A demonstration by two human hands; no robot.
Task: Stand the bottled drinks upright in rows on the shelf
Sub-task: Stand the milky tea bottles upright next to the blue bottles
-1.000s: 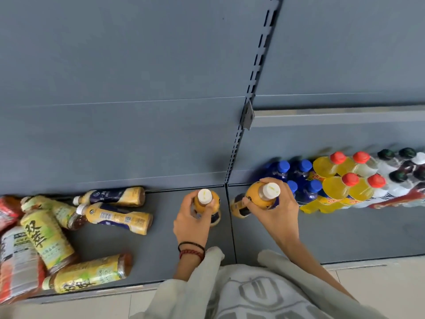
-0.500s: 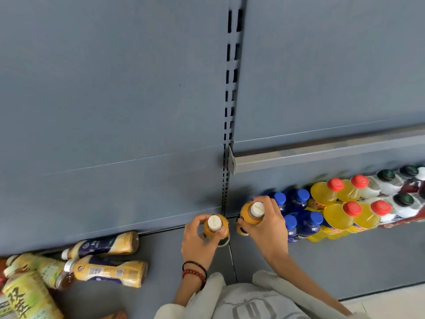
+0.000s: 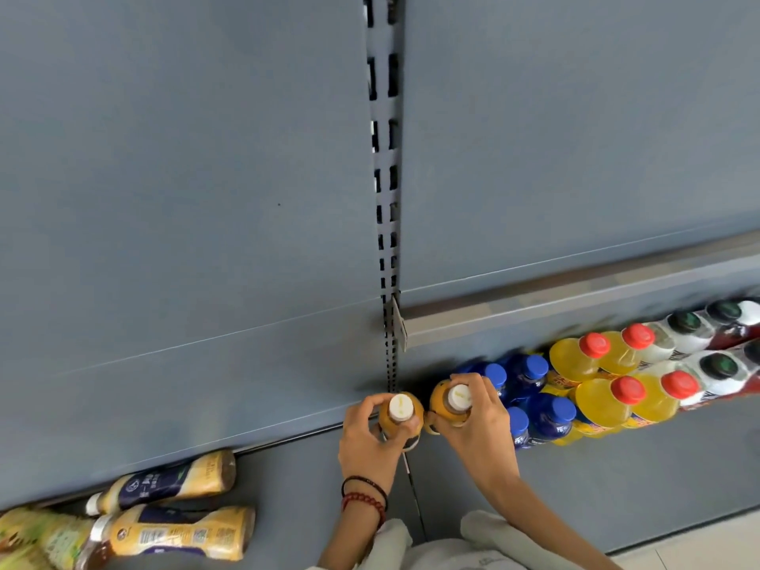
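Two orange drink bottles with white caps stand upright at the back of the grey shelf (image 3: 617, 487), close to the slotted upright. My left hand (image 3: 370, 442) grips the left orange bottle (image 3: 401, 413). My right hand (image 3: 477, 429) grips the right orange bottle (image 3: 452, 403), which sits beside the blue-capped bottles (image 3: 543, 417). The two orange bottles almost touch. Their lower halves are hidden by my fingers.
Right of the blue bottles stand yellow bottles with red caps (image 3: 608, 401) and white bottles with dark caps (image 3: 699, 335), in two rows. Several bottles lie flat at the lower left (image 3: 172, 532). A metal rail (image 3: 575, 306) crosses above the right rows.
Both hands have carried their orange bottles back toward the shelf's rear wall and closer together. The view has tilted up, so the lying bottles sit lower in the frame.
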